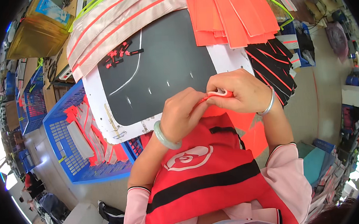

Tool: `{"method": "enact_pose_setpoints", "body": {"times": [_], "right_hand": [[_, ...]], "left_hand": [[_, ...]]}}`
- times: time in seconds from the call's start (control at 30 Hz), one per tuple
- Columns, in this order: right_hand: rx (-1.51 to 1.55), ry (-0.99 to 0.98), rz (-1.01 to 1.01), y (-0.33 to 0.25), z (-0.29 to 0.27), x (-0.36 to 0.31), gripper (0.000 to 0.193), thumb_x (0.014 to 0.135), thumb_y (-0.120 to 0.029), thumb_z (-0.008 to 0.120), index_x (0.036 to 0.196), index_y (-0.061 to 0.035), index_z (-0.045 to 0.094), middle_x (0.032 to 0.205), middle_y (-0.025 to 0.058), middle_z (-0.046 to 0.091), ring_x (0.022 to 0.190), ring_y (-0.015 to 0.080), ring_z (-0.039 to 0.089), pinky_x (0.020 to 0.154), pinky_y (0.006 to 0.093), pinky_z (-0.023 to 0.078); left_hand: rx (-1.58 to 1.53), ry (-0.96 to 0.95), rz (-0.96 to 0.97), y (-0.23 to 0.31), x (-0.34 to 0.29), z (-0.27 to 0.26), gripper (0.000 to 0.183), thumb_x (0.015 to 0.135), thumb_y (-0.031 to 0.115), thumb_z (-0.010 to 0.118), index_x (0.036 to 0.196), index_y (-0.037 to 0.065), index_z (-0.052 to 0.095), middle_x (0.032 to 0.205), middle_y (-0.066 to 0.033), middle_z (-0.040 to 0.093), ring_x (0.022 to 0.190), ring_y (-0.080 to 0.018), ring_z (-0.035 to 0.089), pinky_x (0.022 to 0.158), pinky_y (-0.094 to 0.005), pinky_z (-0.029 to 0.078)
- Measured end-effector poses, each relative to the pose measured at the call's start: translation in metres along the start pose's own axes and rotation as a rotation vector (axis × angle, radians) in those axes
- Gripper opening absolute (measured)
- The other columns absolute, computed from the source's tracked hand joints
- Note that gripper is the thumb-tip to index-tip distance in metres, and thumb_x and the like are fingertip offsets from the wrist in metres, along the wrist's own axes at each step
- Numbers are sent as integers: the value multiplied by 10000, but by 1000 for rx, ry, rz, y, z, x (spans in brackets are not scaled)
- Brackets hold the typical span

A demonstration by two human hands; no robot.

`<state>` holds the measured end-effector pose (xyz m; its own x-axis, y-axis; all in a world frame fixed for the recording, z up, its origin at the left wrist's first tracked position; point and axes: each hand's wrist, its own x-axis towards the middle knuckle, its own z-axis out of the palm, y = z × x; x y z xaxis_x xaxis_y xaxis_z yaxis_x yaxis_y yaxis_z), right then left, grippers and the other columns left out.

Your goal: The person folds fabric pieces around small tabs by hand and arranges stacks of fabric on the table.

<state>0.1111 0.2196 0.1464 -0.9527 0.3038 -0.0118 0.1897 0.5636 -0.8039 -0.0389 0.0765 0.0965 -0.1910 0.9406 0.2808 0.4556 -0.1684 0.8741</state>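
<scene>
Between my two hands, just in front of the near edge of the work surface, is a folded orange-red fabric strip (223,93) with a pale underside. My left hand (182,111) pinches one part of it, with fingers and thumb pressed together. Close beside it, my right hand (240,92) is closed on the strip, whose folded end curls out by the thumb. More orange fabric (233,119) shows below my hands, over my red apron (216,183). How the strip continues inside the fingers is hidden.
A dark panel (160,68) in a white worktop carries small black-and-red pieces (120,55). Along the far side lie silver-grey strips with orange lines (120,23) and stacked orange fabric pieces (231,20). Black strips (273,67) lie right. A blue basket (69,153) with strips stands left.
</scene>
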Motion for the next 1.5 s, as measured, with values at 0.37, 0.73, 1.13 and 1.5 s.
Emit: {"method": "enact_pose_setpoints", "body": {"times": [0.37,0.73,1.13,1.5], "right_hand": [[734,1,71,24,45,-32,156,951,-166,605,886,-23,604,748,18,593,707,85,558,643,271,454],[252,156,389,76,37,-7,232,846,-202,715,940,-5,634,877,138,674,832,322,644,760,362,499],[-161,290,129,138,75,21,249,639,-190,676,877,-125,644,762,54,555,723,283,535,669,402,409],[-88,274,144,146,72,19,208,686,-213,645,887,-176,687,784,-36,624,653,208,552,598,384,403]], "left_hand": [[175,-5,380,6,-16,9,132,697,-24,722,796,-4,635,696,-106,570,582,-268,543,504,-375,432],[-61,-261,-178,-52,46,-20,170,912,126,583,1009,14,668,899,-141,649,822,-290,637,752,-361,505],[870,364,134,-265,376,-151,143,830,134,671,962,81,686,912,-113,656,822,-306,636,713,-411,492],[1111,237,247,-308,415,-133,82,792,149,677,861,132,637,839,-68,632,833,-267,619,755,-416,438]]}}
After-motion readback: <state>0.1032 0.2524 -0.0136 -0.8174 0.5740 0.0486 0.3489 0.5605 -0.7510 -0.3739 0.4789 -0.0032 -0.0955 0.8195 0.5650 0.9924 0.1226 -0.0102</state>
